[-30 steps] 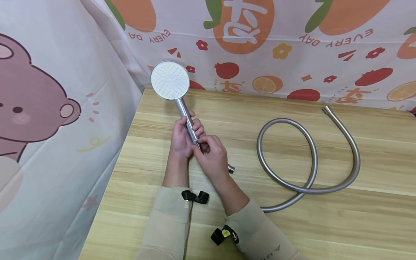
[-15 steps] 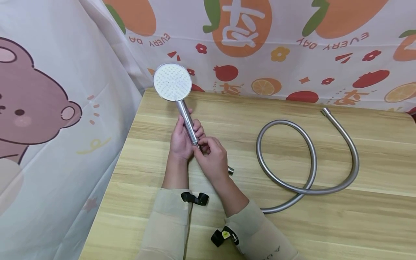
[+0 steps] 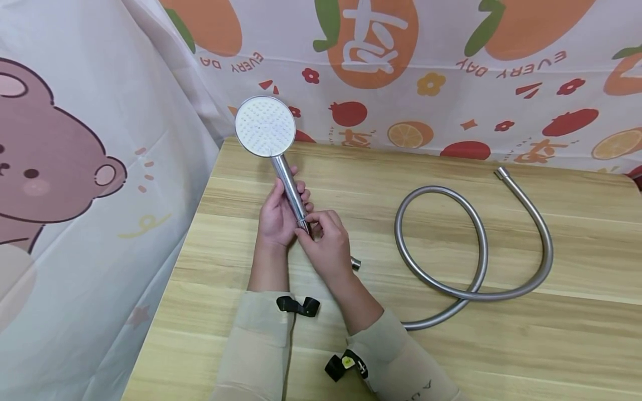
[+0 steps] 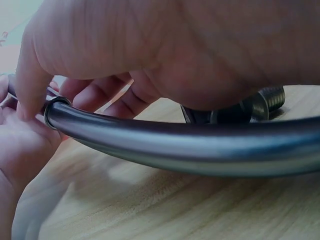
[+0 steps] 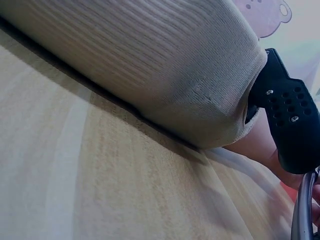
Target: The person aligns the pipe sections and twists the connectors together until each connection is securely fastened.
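Shifted slightly leftward with the left hand point(image 3: 276, 220) since the earlier frame, drawing left fingers point(image 3: 305, 196) a little further back behind the handle point(image 3: 288, 181) of the shower head point(image 3: 266, 127). Hardly moved with the right hand point(image 3: 328, 245).

Gripping the handle aslant between left thumb and fingers, with its round white spray face just beyond them, facing up. Pinching with right thumb and fingertips at the handle's lower end, beside the left palm, at a metal collar point(image 4: 49, 116) on what looks like the near end of the hose point(image 3: 501, 296). Cannot tell from these views whether merely touching the handle or screwed onto it.

Trailing most of the hose across the table point(image 3: 577, 234), well to the right of the right fingers, in one open loop, with its free end point(image 3: 501, 173) farther off and joined to nothing. Leaving a metal fitting point(image 3: 356, 263) on the table, to the right of the pinching fingers and partly hidden behind the right hand.

Probably partway through joining hose to shower head, judging by handle and collar brought together. Not yet shown: a tight, seated joint. Apparently still unattached: the free end and the fitting, both apart from all fingers.
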Action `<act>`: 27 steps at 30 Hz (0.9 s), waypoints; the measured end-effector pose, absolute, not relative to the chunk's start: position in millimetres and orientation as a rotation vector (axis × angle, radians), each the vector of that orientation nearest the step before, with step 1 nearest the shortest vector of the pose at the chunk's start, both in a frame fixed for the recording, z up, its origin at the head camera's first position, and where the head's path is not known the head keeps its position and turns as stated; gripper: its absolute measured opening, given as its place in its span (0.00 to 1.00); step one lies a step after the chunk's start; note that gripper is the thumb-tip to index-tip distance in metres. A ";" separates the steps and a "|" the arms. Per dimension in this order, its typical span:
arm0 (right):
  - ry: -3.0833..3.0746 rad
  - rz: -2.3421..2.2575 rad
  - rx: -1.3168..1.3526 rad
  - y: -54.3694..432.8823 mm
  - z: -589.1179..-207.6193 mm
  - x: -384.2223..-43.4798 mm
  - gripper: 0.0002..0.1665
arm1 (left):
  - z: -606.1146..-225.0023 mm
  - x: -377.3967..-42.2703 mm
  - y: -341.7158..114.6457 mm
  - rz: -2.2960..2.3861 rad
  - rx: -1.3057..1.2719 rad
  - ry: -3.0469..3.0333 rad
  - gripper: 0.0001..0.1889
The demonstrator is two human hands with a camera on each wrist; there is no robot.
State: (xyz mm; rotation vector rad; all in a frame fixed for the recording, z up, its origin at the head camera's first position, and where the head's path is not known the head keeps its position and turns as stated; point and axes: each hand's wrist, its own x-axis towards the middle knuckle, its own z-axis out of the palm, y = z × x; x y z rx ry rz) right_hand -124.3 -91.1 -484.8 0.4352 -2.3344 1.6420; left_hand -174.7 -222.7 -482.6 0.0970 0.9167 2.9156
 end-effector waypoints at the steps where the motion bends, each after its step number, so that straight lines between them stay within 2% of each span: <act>1: -2.335 1.637 0.437 -91.2 -484.9 -124.4 0.15 | -482.5 -174.7 -222.8 2.918 0.099 0.913 0.22; 12: -2.318 1.659 0.425 -91.5 -484.0 -125.4 0.09 | -483.1 -174.9 -224.1 2.928 0.075 0.935 0.19; 21: -2.348 1.621 0.420 -90.9 -483.0 -124.0 0.22 | -484.2 -174.8 -224.2 2.938 0.079 0.910 0.19; 27: -2.350 1.618 0.442 -90.8 -482.6 -124.3 0.20 | -483.9 -174.9 -224.1 2.951 0.063 0.905 0.20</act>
